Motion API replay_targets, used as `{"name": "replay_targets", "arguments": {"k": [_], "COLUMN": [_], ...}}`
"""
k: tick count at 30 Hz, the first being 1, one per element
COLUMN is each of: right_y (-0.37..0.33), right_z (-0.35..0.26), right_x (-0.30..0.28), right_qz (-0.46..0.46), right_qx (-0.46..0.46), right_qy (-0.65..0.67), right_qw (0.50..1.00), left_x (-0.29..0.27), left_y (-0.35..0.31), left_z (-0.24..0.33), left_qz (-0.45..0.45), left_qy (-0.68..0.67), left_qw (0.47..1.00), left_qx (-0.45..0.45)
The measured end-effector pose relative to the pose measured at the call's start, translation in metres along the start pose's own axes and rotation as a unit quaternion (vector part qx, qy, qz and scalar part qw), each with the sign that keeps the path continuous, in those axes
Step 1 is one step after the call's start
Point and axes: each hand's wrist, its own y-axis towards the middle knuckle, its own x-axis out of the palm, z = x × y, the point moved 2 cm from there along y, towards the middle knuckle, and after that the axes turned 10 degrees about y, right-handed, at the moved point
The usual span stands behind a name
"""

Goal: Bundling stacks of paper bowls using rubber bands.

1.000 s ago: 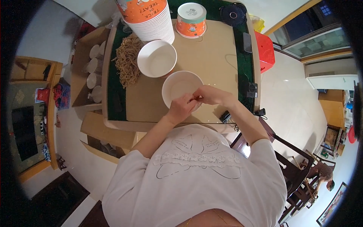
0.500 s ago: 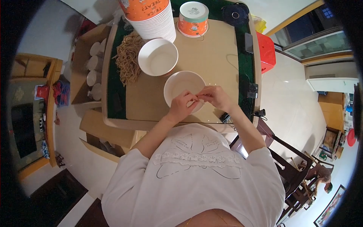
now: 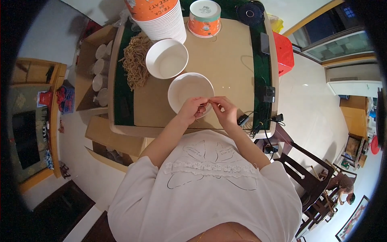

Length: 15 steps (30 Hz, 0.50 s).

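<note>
An open white-lined paper bucket (image 3: 186, 86) stands near the table's front edge. My left hand (image 3: 192, 110) is closed at its near rim, and a thin tan cord (image 3: 196, 118) shows at its fingers. Fingertip to fingertip with it, my right hand (image 3: 225, 114) pinches at the same rim; the exact spot between the fingers is too small to make out. Just beyond stands a second open bucket (image 3: 167, 60). Left of that lies a tangled heap of tan cords (image 3: 136, 60).
A tall stack of nested orange-and-white buckets (image 3: 163, 26) rises at the back left. Beside it an upside-down orange bucket (image 3: 204, 24) has a cord loop. A black round device (image 3: 250, 14) and cables (image 3: 256, 128) lie on the right. An open cardboard box (image 3: 85, 92) stands left of the table.
The near bucket has shifted slightly left and away from me. My right hand has come in lower and closer to the left, its forearm now steeper. Both hands remain at the rim.
</note>
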Motion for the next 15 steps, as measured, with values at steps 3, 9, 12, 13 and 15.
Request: {"name": "replay_targets", "arguments": {"k": [3, 9, 12, 13, 15], "right_y": [0.0004, -0.0016, -0.0017, -0.0009, 0.0013], "right_z": [-0.0052, -0.0009, -0.0003, -0.0011, 0.0009], "right_x": [0.0002, -0.0013, -0.0020, -0.0031, -0.0055], "right_qz": [-0.001, 0.004, -0.004, -0.020, -0.037], "right_qx": [-0.030, -0.026, -0.037, -0.023, -0.009], "right_qy": [-0.012, -0.024, -0.045, -0.041, -0.036], "right_qw": [0.999, 0.999, 0.998, 0.999, 0.999], "left_x": [-0.0018, 0.0024, 0.0024, 0.0003, -0.0033], "left_y": [0.0003, -0.0072, -0.0069, -0.0054, -0.0027], "left_z": [-0.0014, 0.0043, 0.0052, 0.0032, 0.0002], "left_qz": [-0.004, 0.018, 0.028, 0.029, 0.025], "left_qy": [-0.031, 0.042, 0.077, 0.077, 0.089], "left_qw": [0.999, 0.999, 0.996, 0.996, 0.994], "left_qx": [-0.011, 0.002, 0.034, 0.034, 0.049]}}
